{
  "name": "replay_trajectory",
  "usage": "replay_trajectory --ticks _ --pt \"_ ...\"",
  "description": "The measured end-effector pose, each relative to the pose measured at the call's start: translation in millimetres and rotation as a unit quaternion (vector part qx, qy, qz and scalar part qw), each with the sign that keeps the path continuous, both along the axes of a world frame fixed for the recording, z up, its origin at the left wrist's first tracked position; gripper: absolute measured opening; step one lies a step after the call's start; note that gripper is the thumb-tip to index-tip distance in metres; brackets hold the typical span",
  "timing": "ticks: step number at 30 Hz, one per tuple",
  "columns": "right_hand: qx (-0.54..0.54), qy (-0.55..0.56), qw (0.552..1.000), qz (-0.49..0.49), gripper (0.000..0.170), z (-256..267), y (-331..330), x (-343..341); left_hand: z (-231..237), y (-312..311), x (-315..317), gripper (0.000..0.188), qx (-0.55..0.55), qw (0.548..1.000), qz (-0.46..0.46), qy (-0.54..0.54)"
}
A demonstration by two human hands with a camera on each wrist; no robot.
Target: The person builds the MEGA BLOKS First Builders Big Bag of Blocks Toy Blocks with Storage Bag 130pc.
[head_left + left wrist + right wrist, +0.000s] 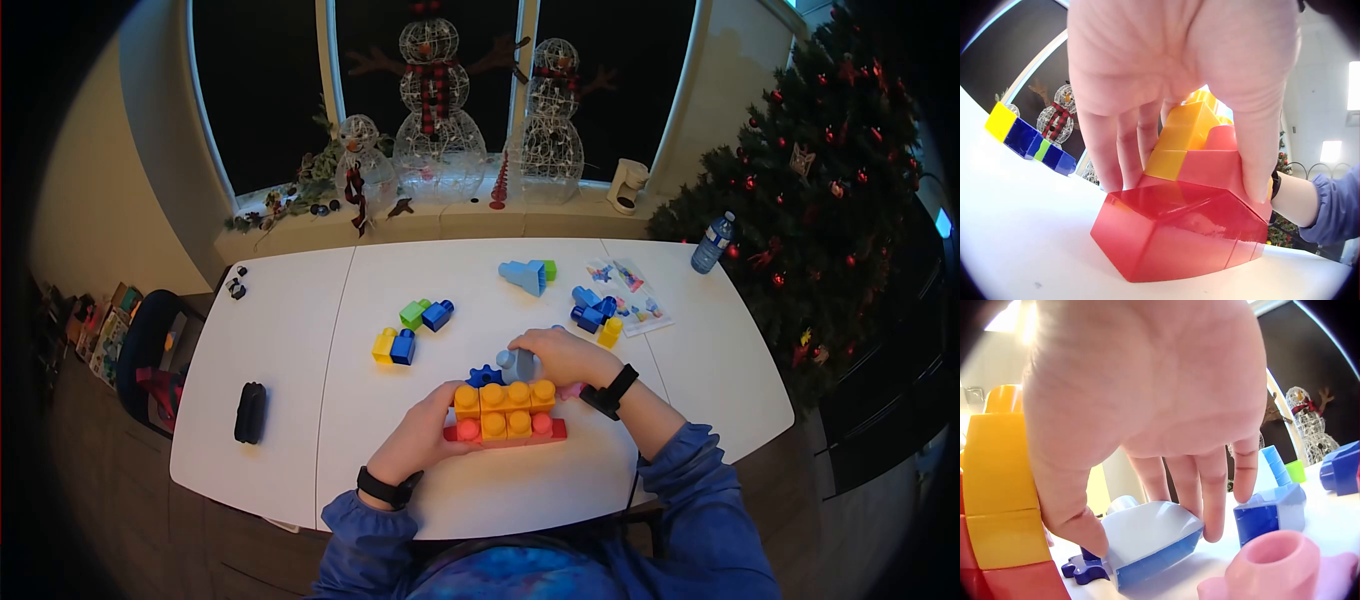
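Near the table's front edge sits a block build [493,428] of yellow blocks stacked over red ones. My left hand [425,435] grips its left end, fingers on the far side and thumb on the near side; the glossy red end block [1179,234] shows below the palm. Just behind the build, my right hand [558,355] pinches a light blue curved block [1147,540] between thumb and fingers. Beside that block lies a dark blue star-shaped piece [486,376]. A pink block [1275,562] rests close to the right hand, partly covered by the wrist in the head view.
Yellow, green and blue blocks [412,316] lie further back. A light blue block piece [524,275] and a blue cluster [592,312] sit near printed sheets [640,300]. A water bottle [713,243] stands far right. A black case [251,412] lies left.
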State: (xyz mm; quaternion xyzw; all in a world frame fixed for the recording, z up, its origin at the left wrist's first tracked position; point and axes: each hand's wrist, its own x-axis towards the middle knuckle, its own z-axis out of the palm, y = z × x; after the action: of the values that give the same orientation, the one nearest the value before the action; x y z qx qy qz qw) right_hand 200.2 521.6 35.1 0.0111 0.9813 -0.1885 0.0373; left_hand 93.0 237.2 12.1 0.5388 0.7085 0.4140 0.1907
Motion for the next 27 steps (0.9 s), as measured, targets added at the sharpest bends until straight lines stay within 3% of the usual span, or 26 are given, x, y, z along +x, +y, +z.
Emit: replay_trajectory --ticks 4,7,10,11,16,20,23,27 --pt "-0.086 0.101 0.99 -0.053 0.059 13.4 5.2 6.3 1.2 -1.3 -1.2 0.088 -0.017 1.0 -0.001 -0.008" --pt "-0.229 0.093 0.965 -0.084 0.064 35.4 6.5 16.0 18.9 -7.6 -5.8 0.086 0.025 0.999 0.002 0.03" --pt "-0.362 0.107 0.926 0.021 0.067 51.3 -9.6 24.6 36.5 -4.4 -12.9 0.075 0.108 0.991 0.028 0.074" --pt "-0.356 0.083 0.93 0.045 0.066 57.8 -17.4 27.9 46.2 -2.6 -9.6 0.06 0.134 0.986 0.029 0.093" --pt "-0.352 0.032 0.923 0.155 0.064 64.4 -42.6 28.8 68.5 9.0 2.9 0.042 0.19 0.979 -0.033 0.066" --pt "-0.41 0.053 0.901 0.127 0.059 52.0 -51.1 37.4 67.4 5.5 9.1 0.029 0.209 0.977 -0.009 0.041" --pt "-0.313 0.179 0.928 0.091 0.054 50.3 -56.8 48.9 75.2 -4.6 19.0 0.031 0.192 0.976 0.05 0.094" --pt "-0.197 0.171 0.965 -0.013 0.052 42.0 -59.3 71.1 62.4 -8.7 23.9 0.036 0.162 0.973 0.067 0.151"
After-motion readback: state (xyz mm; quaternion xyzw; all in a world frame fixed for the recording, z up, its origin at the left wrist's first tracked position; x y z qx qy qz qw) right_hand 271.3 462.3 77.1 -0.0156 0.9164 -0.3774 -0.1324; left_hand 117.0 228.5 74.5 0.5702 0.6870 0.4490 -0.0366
